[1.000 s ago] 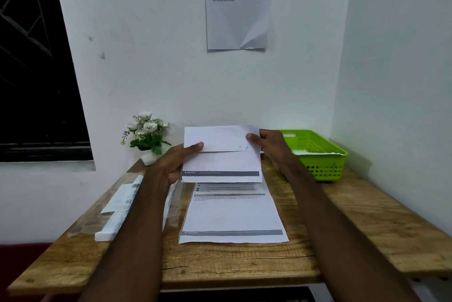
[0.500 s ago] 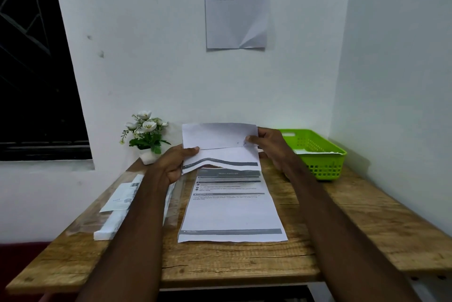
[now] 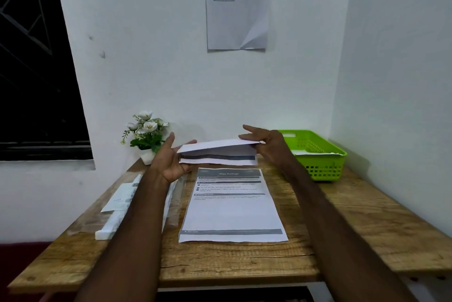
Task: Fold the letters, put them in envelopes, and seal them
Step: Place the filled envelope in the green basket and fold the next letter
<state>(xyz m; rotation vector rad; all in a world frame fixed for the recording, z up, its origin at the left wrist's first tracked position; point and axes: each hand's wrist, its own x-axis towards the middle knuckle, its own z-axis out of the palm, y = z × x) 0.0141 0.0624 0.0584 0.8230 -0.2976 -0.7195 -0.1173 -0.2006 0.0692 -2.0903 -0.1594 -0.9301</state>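
The folded white letter sheet point(image 3: 217, 152) is held in the air above the far end of the wooden plank table point(image 3: 354, 216), level and nearly edge-on to the camera, with a dark printed band showing on its lower layer. The left hand point(image 3: 171, 157) supports the sheet's left end from below, palm turned up, fingers point(image 3: 170, 139) straight and apart, thumb touching the top layer. The right hand point(image 3: 267, 143) grips the sheet's right end, with the thumb on top and the other fingers spread; how the lower fingers lie under the paper cannot be told.

Just in front of the folded sheet, a flat printed white letter page point(image 3: 232, 206) lies on the table. Left of that page, partly hidden by the left forearm, lies a stack of white envelopes in clear wrapping point(image 3: 117, 213). Behind the stack, at the wall, stands a small white pot of white artificial flowers point(image 3: 145, 134). Right of the folded sheet, a lime-green perforated plastic basket point(image 3: 322, 162) sits against the wall corner and holds white paper. A printed notice sheet point(image 3: 237, 5) hangs on the wall above.
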